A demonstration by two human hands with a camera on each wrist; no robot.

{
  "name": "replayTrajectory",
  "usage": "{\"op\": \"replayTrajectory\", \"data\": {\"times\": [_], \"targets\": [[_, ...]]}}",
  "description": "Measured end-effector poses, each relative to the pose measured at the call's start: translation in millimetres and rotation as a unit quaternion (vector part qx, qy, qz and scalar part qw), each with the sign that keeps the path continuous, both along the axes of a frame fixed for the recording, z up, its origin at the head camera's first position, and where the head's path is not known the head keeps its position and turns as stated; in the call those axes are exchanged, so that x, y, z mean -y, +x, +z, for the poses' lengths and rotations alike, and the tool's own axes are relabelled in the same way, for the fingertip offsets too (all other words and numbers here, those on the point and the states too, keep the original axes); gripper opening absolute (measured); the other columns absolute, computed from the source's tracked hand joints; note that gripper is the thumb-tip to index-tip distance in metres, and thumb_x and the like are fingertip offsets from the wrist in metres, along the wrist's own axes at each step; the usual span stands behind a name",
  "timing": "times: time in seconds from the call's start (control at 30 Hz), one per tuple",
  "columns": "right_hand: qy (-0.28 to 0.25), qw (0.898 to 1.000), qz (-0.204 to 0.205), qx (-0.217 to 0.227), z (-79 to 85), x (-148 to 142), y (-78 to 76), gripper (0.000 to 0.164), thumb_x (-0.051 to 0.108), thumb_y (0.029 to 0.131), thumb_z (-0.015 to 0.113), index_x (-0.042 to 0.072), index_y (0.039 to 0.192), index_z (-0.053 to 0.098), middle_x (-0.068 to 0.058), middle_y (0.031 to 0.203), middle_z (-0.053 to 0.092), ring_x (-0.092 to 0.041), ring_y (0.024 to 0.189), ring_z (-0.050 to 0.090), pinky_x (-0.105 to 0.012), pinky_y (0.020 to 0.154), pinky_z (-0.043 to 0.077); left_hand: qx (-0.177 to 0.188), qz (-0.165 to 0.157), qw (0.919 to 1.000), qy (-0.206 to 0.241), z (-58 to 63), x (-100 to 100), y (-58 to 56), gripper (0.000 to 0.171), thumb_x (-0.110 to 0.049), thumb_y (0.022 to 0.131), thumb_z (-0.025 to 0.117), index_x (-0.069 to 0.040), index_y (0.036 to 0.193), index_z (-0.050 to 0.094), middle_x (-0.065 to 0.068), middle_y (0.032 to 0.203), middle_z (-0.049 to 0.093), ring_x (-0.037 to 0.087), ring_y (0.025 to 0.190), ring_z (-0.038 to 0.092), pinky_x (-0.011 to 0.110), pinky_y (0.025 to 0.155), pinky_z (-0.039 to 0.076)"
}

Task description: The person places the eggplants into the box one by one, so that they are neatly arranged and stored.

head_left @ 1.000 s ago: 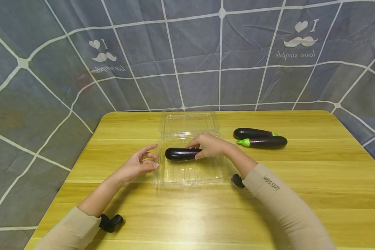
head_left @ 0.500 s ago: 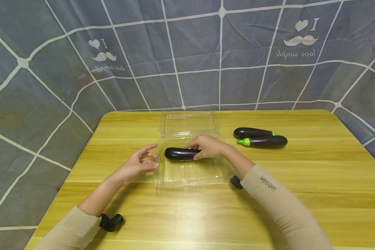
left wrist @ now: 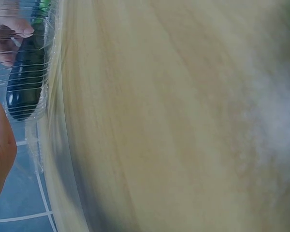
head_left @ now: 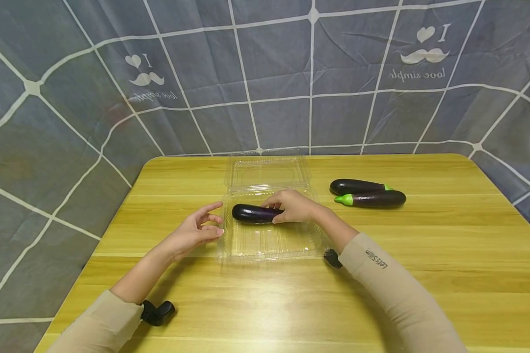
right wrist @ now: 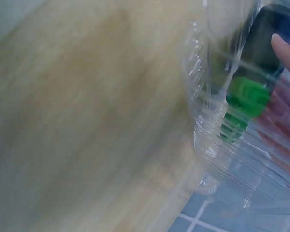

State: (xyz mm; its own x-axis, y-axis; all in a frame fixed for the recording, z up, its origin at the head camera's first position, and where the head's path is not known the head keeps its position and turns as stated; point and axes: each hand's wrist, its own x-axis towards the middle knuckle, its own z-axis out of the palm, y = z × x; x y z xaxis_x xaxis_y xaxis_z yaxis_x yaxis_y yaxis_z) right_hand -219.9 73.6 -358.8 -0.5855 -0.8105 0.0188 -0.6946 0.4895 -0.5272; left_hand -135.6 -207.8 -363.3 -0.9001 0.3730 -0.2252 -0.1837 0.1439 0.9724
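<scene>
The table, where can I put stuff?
Bare wood lies right of the two loose eggplants and on the near side of the clear box. Crowded: right hand gripping an eggplant inside the box, left hand beside it.

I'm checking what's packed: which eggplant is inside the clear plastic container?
The eggplant gripped by the right hand; it is inside the container, while the other two eggplants lie together on the table.

Bright, soft light — glare on the tabletop (head_left: 265, 304), sheen on the gripped eggplant (head_left: 249, 214)
Head view sharp, curtain (head_left: 357, 59) lines bowing toward the edges; wrist views hazy — fine detail smeared.
</scene>
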Motion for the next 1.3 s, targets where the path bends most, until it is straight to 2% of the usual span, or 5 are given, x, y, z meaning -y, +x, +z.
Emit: {"op": "replayTrajectory", "data": {"times": [0.7,1.3], "targets": [[-0.008,1.0,-0.016,-0.014,-3.4,-3.1,0.9,0.043,0.011,0.079,0.074,0.005,0.12,0.063,-0.009,0.113,0.064,-0.021,0.095,0.06,-0.031,0.082,0.048,-0.005,-0.003,1.0,-0.003,-0.7,0.1,1.0,0.076,-0.004,0.087,0.063,-0.006,0.148,0.019,0.013,0.115,0.042,0.018,0.094,0.056,0.03,0.082,0.05],[-0.017,0.999,-0.035,0.003,-0.7,-8.8,2.2,0.042,0.012,0.08,0.073,0.007,0.121,0.062,-0.007,0.115,0.063,-0.02,0.096,0.059,-0.032,0.082,0.048,-0.005,-0.001,1.0,-0.002,-1.6,-1.6,1.0,0.076,-0.003,0.086,0.063,-0.007,0.148,0.019,0.01,0.114,0.044,0.015,0.091,0.057,0.029,0.08,0.051]]}}
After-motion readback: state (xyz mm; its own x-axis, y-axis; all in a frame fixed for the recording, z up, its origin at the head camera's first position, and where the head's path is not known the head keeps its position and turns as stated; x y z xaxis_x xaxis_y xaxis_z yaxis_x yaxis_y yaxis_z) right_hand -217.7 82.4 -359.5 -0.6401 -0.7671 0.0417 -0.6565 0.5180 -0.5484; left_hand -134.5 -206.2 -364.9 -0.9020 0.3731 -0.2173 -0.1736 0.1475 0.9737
